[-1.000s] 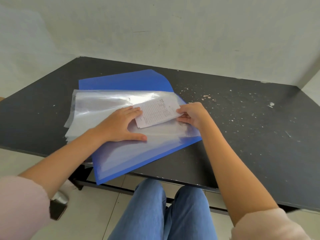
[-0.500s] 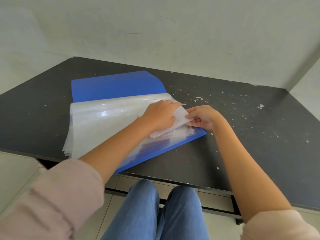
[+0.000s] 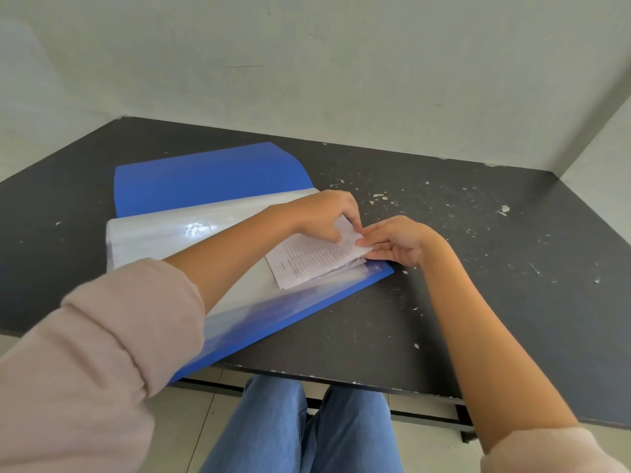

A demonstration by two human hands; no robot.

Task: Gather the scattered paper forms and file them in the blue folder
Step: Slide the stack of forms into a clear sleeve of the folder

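The blue folder (image 3: 211, 179) lies open on the black table (image 3: 478, 302), its clear plastic sleeves (image 3: 164, 233) fanned over it. A white paper form (image 3: 317, 261) with a printed table sits at the folder's right edge, partly inside a sleeve. My left hand (image 3: 327, 213) reaches across and pinches the form's upper corner. My right hand (image 3: 399, 240) rests at the folder's right edge with its fingers against the form's right end and the sleeve opening.
The table's near edge (image 3: 341, 380) runs just above my knees in blue jeans (image 3: 300, 428). White flecks dot the tabletop to the right. Pale walls close the table at the back and right.
My left hand has moved from the middle of the sleeves to the form's upper right corner. The form now lies flatter and further into the sleeve, with its printed table showing.
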